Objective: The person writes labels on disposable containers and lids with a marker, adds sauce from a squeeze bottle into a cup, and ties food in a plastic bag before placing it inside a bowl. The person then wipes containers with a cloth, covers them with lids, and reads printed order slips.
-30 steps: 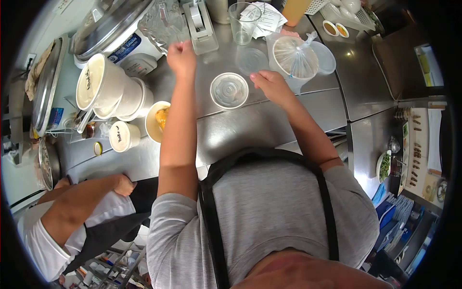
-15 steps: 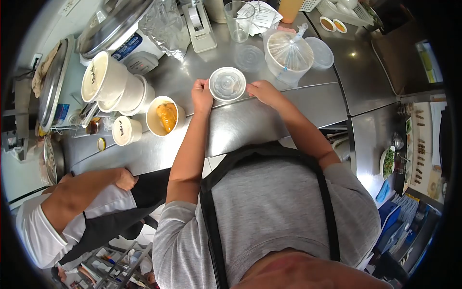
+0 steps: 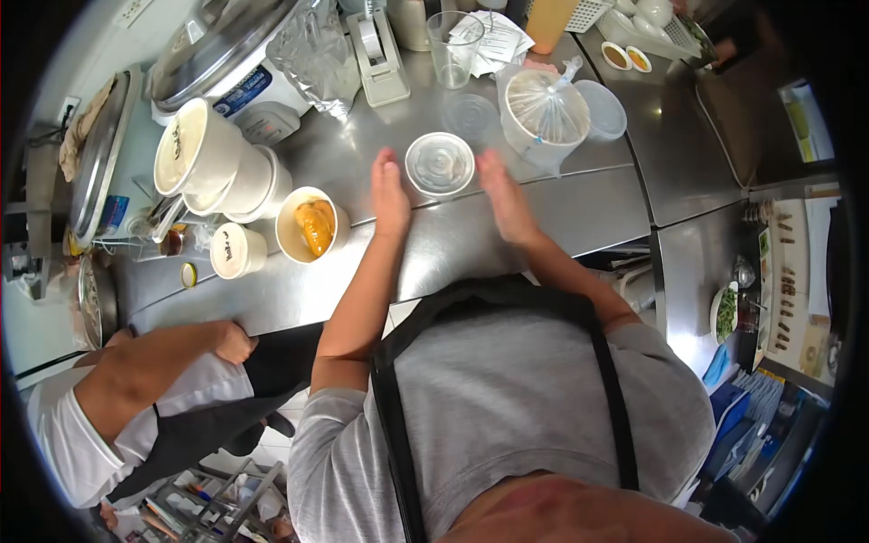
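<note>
A round white tub with a clear lid point(image 3: 440, 166) stands on the steel counter between my hands. My left hand point(image 3: 391, 197) is just left of it, fingers stretched out and holding nothing. On the other side, my right hand point(image 3: 507, 201) is open too, slightly blurred, its fingertips close to the tub's rim. Behind the tub lies a loose clear lid point(image 3: 471, 118). A white tub in a knotted plastic bag point(image 3: 547, 113) stands beyond my right hand. To the left of my left hand is an uncovered paper tub point(image 3: 337, 237) with orange-yellow food inside.
Stacked white tubs point(image 3: 195, 149) and a small lidded tub point(image 3: 238, 251) stand at the left. A tape dispenser point(image 3: 384, 77), clear cup point(image 3: 454, 50) and paper slips point(image 3: 498, 45) line the back. A co-worker's arm point(image 3: 154, 362) is at lower left.
My hands have let go of the lidded tub's sides and opened out flat. The view has shifted slightly; the other containers stay where they were.
</note>
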`<control>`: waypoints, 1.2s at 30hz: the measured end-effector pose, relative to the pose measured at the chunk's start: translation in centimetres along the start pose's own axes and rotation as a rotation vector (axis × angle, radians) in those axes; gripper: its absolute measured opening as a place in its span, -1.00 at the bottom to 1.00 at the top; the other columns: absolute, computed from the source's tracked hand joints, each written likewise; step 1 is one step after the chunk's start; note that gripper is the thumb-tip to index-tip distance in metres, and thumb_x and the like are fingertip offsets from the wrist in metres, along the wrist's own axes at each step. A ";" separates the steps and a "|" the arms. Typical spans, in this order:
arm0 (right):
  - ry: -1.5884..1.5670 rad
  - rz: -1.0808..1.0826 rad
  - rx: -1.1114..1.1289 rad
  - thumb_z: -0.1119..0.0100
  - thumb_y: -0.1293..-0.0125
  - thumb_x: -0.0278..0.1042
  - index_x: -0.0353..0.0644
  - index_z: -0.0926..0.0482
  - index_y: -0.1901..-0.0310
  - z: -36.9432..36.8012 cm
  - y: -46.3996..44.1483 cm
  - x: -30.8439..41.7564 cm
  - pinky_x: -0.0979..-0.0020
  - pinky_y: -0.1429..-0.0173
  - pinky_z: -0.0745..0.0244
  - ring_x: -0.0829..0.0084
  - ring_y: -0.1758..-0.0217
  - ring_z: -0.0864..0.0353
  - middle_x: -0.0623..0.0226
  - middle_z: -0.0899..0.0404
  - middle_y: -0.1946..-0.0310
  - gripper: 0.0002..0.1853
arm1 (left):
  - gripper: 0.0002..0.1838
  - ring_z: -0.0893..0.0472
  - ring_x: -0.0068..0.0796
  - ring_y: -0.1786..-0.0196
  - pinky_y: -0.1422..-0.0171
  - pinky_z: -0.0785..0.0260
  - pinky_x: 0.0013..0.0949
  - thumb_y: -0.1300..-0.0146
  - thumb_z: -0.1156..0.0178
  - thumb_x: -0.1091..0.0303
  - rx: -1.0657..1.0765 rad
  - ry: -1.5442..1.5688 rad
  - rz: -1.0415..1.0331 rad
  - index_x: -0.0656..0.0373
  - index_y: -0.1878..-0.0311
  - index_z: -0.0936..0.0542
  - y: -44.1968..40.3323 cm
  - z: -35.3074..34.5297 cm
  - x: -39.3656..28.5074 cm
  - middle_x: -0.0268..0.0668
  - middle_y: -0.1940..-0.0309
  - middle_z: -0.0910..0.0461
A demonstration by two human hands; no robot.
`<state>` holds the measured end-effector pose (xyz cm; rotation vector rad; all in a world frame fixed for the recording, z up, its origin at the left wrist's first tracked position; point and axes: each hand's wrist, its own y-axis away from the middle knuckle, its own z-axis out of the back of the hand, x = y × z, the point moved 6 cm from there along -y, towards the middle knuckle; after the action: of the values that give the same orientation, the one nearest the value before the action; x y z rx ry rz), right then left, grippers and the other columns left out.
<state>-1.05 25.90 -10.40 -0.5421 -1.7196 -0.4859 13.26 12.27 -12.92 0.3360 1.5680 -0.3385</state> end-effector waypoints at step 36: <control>0.668 0.813 -0.109 0.10 -0.11 -0.34 -0.33 -0.36 0.07 -14.8 -29.2 10.5 0.28 -0.18 -0.11 0.03 -0.10 -0.19 -0.09 -0.21 -0.02 -0.64 | -0.22 -0.18 0.06 -0.14 -0.15 0.00 -0.15 -0.07 0.19 -0.04 -0.099 -0.546 -0.250 0.47 -0.16 0.00 3.4 0.8 -2.0 0.12 -0.09 -0.16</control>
<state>-8.71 -5.21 1.94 -0.9649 -0.7420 -0.1342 15.49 15.05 -10.99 -0.0362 1.0814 -0.4976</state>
